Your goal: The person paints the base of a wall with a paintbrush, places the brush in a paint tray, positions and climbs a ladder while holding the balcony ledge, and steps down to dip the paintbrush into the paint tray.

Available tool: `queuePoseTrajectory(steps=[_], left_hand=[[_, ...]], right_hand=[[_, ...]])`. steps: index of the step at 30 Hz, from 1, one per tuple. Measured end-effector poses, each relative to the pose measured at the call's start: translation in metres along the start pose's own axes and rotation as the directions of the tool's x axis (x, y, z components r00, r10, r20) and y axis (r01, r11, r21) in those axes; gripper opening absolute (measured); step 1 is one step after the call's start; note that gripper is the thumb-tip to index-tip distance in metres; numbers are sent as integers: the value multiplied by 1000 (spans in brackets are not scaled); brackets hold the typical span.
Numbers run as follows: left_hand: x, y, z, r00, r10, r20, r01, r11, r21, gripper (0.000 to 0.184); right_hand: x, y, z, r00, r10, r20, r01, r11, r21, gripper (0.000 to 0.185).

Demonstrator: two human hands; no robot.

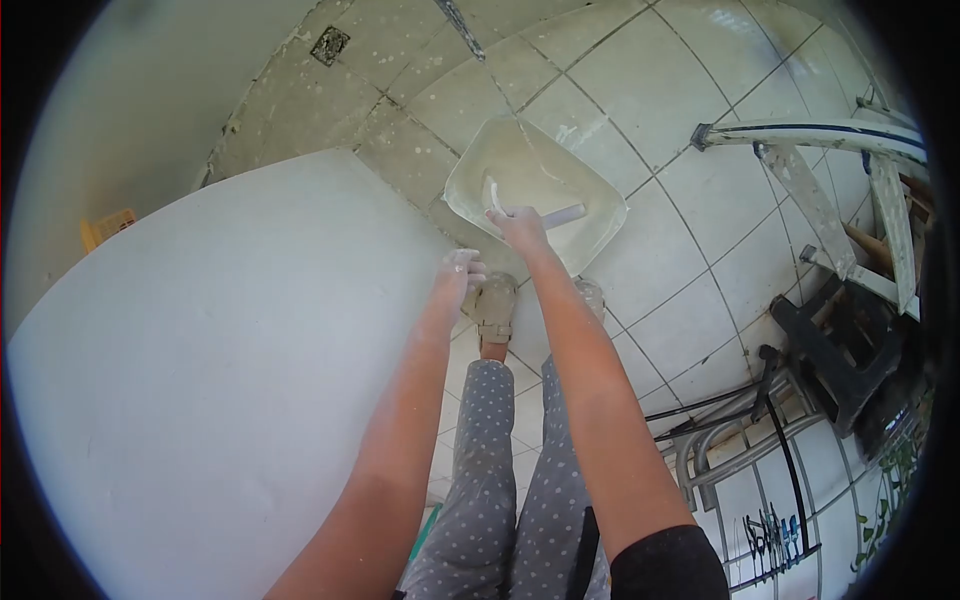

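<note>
My right hand (521,231) reaches over a whitish, rounded tub (475,152) on the floor, its fingers closed round a pale, narrow tool (566,214). I cannot make out the tool's exact kind; a curved white end stands up by my fingers and a flat strip sticks out to the right. Pale material coats the inside of the tub. My left hand (461,274), dusted white, hangs beside the edge of a large smooth white panel (230,370). Its fingers are loosely bent and partly apart, with nothing seen in them.
My shoes (495,303) stand on white floor tiles (690,260) just below the tub. At the right are a paint-spattered stepladder (825,135), a dark plastic stool (840,345) and a metal rack (740,450). A floor drain (329,45) lies at the upper left.
</note>
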State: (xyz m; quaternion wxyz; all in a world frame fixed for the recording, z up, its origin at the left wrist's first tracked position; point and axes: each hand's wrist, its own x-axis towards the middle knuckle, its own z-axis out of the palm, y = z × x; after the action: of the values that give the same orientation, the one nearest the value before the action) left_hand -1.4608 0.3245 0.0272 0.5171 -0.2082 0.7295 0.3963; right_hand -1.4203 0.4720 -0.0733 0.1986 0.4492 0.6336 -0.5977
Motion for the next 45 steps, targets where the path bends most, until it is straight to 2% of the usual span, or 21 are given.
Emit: queuePoseTrajectory(steps=[1,4,7,10,13,16,17,19,20,22,25,28,31,34,37,43,45], left_hand=[[1,-6,1,999,-32,-14,32,999,8,39],[0,-17,8,985,-141,95,151,982,-110,42],[-9,-11,25,995,-90,45,96,985,-142,39],[-10,-10,33,996,9,83,2,992,-128,37],[-13,-11,34,989,-73,132,101,972,-213,40],[-20,-12,33,989,-94,115,115,974,-195,39],[-22,-12,33,989,-98,109,117,977,-180,39],[-26,-12,32,990,-103,98,116,982,-147,39],[-28,-13,33,990,-97,101,107,989,-101,39],[-31,-14,34,991,-83,102,84,996,-13,40],[-36,-16,35,989,-63,135,60,998,24,40],[-38,-15,32,989,-55,138,52,998,31,39],[-30,-21,28,991,-37,128,33,999,36,40],[-25,-27,24,991,-32,127,28,999,37,41],[-30,-29,20,993,-43,110,37,998,55,41],[-29,-33,16,995,-35,97,28,997,76,39],[-31,-32,21,996,-28,83,22,998,66,39]], right_hand=[[3,-5,3,1000,-20,-24,20,1000,1,49],[12,-16,10,1000,-13,18,14,1000,-20,48],[20,-22,16,998,-53,19,54,996,-71,46],[22,-26,13,994,26,110,-25,1000,-8,39],[13,-17,4,991,-21,131,4,992,127,38],[-7,2,-21,974,20,224,-78,965,252,36],[-19,7,-27,992,-92,89,79,987,140,34],[-44,13,-39,925,-355,-134,336,931,-143,32],[-49,15,-42,937,-338,-92,294,903,-314,30],[-51,28,-44,959,-282,-16,212,754,-622,25],[-48,40,-44,955,-293,39,221,621,-752,22],[-49,38,-40,935,-354,3,229,601,-766,22],[-46,31,-35,930,-362,-60,169,569,-805,21],[-28,33,-30,897,-438,-59,189,500,-845,35],[-15,23,-20,866,-500,10,285,477,-831,35],[-39,-6,-15,880,-421,221,423,481,-768,39],[-52,-8,-14,889,-424,171,400,540,-741,38]])
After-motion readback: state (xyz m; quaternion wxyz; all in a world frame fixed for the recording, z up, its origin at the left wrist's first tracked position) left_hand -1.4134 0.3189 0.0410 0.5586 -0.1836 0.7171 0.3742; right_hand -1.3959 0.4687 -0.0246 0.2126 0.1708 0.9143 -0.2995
